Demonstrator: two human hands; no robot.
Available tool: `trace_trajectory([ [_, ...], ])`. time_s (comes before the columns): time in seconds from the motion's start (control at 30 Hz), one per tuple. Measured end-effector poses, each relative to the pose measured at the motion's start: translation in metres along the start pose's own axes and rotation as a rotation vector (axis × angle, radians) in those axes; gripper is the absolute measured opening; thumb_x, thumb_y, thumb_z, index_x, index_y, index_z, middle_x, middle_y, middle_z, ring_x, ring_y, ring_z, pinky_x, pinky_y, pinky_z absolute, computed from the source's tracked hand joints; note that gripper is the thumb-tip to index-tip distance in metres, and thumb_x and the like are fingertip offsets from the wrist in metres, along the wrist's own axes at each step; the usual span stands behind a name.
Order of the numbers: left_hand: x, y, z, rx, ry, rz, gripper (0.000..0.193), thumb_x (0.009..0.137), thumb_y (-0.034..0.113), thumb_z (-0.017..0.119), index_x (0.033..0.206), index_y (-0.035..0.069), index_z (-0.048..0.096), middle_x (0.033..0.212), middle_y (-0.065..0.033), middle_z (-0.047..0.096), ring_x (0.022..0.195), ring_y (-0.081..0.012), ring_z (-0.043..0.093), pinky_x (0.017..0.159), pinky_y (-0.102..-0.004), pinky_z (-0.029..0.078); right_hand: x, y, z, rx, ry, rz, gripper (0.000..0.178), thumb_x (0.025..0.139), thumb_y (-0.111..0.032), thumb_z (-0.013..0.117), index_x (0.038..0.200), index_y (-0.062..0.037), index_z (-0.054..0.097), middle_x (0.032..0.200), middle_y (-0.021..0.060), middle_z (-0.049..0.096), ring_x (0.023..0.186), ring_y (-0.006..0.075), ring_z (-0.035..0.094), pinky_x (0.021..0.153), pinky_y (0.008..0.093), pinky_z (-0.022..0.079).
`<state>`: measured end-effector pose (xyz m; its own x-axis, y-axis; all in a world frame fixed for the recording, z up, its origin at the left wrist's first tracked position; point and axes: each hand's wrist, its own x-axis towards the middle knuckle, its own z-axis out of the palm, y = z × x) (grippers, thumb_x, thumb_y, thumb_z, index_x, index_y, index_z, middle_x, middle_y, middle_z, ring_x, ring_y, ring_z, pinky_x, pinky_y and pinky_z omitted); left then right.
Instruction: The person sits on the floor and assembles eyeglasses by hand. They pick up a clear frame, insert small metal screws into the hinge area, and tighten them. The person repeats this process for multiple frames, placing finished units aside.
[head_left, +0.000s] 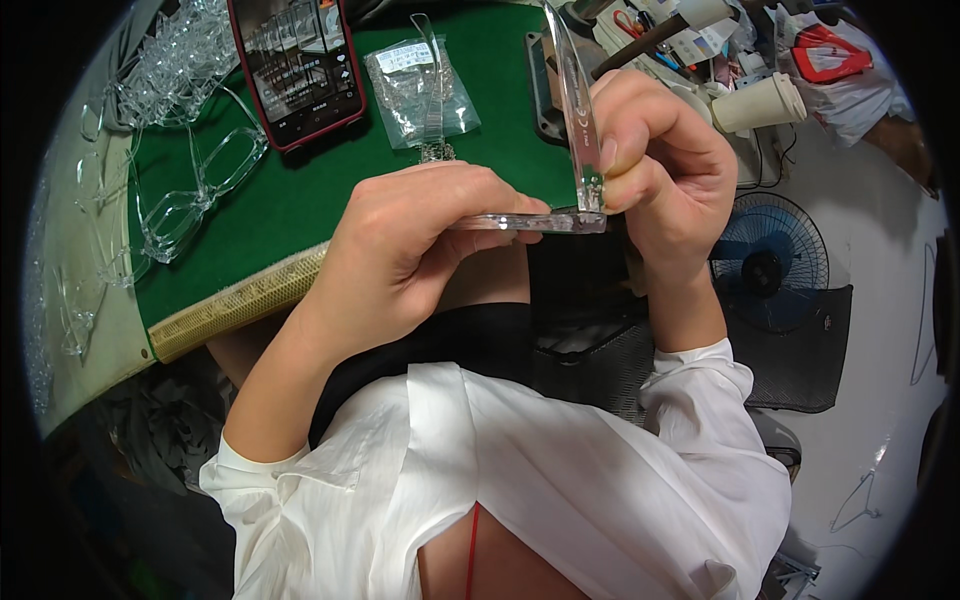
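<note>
Above the table's near edge I hold a clear plastic eyeglass frame [575, 222]. My left hand [415, 235] is closed round its front, thumb and fingers pinching the rim. One clear temple [578, 110] stands up from the hinge at the right end; the other temple [430, 90] points away beyond my left hand. My right hand [665, 165] pinches at the hinge end of the near temple, thumb and finger pressed together. Whether a small part sits in that pinch is hidden. A clear plastic bag [420, 95] of tiny metal parts lies behind the left hand.
On the green tabletop [300, 200], more clear frames [205, 190] lie at the left beside a heap of them [185, 65]. A red-cased phone [298, 65] stands at the back. To the right are a paper cup [760, 104], clutter and a blue fan [768, 262].
</note>
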<state>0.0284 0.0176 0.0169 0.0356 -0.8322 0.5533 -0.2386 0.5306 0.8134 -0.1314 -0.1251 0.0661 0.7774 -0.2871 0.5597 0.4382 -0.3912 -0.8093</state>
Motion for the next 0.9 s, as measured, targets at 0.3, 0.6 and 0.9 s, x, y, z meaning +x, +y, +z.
trace_trajectory([
  [0.3,0.0005,-0.0022,0.003,-0.137,0.076,0.018,0.028,0.076,-0.014,0.06,0.1,-0.001,0.066,0.087,-0.0117,0.07,0.082,-0.0259,0.071,0.07,-0.0309,0.054,-0.0005,-0.0065,-0.0003,-0.581,0.054,-0.361,0.045,0.078,-0.036,0.076,0.097,0.0036,0.065,0.084,0.0094,0.059,0.074,0.0168,0.054,0.064,0.0257,0.041],
  [0.6,0.0012,-0.001,0.0051,-0.171,0.075,-0.01,0.025,0.077,-0.014,0.06,0.098,-0.002,0.064,0.087,-0.0121,0.07,0.082,-0.0257,0.071,0.07,-0.031,0.054,0.0037,-0.0074,-0.0036,-0.615,0.0,-0.385,0.048,0.078,-0.044,0.07,0.093,0.0012,0.072,0.085,0.01,0.062,0.072,0.0173,0.056,0.061,0.0258,0.041],
  [0.9,0.009,-0.0014,0.0088,-0.176,0.087,0.005,0.026,0.078,-0.017,0.057,0.098,-0.002,0.064,0.087,-0.012,0.07,0.084,-0.0247,0.072,0.073,-0.0294,0.055,-0.0019,-0.0061,-0.0058,-0.566,0.082,-0.285,0.044,0.083,-0.038,0.072,0.098,0.004,0.069,0.088,0.0108,0.062,0.073,0.0139,0.055,0.061,0.0235,0.04],
])
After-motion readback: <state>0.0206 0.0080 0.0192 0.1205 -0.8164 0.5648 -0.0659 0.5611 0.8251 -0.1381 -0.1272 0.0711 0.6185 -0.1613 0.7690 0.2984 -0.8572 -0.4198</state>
